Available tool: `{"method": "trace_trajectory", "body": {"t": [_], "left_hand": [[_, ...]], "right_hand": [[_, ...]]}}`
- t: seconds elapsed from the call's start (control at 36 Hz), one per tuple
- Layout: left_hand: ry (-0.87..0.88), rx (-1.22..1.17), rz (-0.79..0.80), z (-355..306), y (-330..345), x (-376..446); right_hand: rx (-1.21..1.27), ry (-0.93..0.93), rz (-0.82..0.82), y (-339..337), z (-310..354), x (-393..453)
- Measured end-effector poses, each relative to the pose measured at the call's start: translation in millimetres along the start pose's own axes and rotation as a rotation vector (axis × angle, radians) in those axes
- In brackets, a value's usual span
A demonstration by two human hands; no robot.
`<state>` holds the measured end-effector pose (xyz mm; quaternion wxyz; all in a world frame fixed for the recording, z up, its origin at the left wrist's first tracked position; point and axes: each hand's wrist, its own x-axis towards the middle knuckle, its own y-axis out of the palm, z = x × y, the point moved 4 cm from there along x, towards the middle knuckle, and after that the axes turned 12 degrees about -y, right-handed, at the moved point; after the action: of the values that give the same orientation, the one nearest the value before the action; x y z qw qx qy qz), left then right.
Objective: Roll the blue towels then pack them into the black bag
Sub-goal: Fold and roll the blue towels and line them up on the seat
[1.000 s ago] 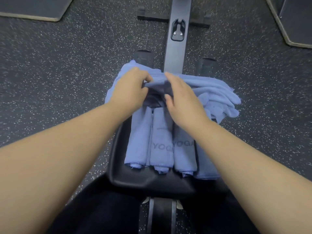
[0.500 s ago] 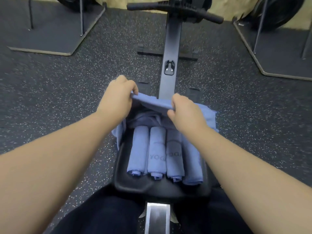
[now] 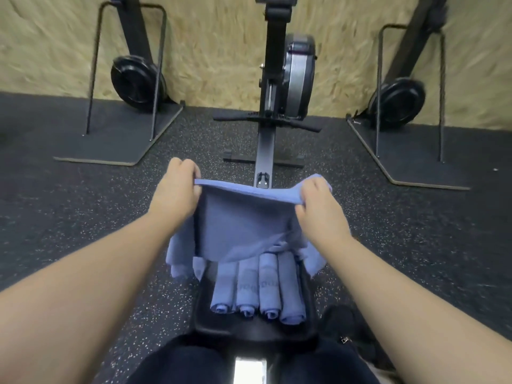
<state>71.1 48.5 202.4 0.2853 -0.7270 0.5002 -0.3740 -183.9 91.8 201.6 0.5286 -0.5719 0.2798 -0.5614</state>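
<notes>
Left hand (image 3: 177,194) and right hand (image 3: 318,202) are each pinching a top corner of a blue towel (image 3: 243,225), holding it stretched above four rolled towels (image 3: 256,289) lying on the rowing-machine seat (image 3: 249,328).

Black moulded rowing-machine seat (image 3: 221,327): four rolled blue towels (image 3: 257,292) side by side lengthwise on it; loose blue towels (image 3: 180,256) heaped at far end.

Your left hand (image 3: 177,195) and right hand (image 3: 318,206) hold a blue towel (image 3: 243,225) stretched between them, and it screens the far end of the rolled towels (image 3: 257,289) on the black seat (image 3: 249,328). Their near ends lie open to reach. Speckled floor (image 3: 83,217) runs bare on both sides; the rower rail (image 3: 264,151) stands ahead
</notes>
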Motion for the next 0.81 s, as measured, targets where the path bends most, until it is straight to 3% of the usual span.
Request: {"method": "trace_trajectory", "body": {"t": [0.17, 0.56, 0.81], "left_hand": [[-0.101, -0.079, -0.032, -18, -50, -27], [-0.089, -0.213, -0.071, -47, -119, -103], [0.134, -0.425, 0.061, -127, -151, -192]], "right_hand": [[0.069, -0.009, -0.113, -43, 8, -35], [0.123, 0.051, -0.314, -129, 19, -145], [0.348, 0.123, -0.310, -176, 65, -201]]}}
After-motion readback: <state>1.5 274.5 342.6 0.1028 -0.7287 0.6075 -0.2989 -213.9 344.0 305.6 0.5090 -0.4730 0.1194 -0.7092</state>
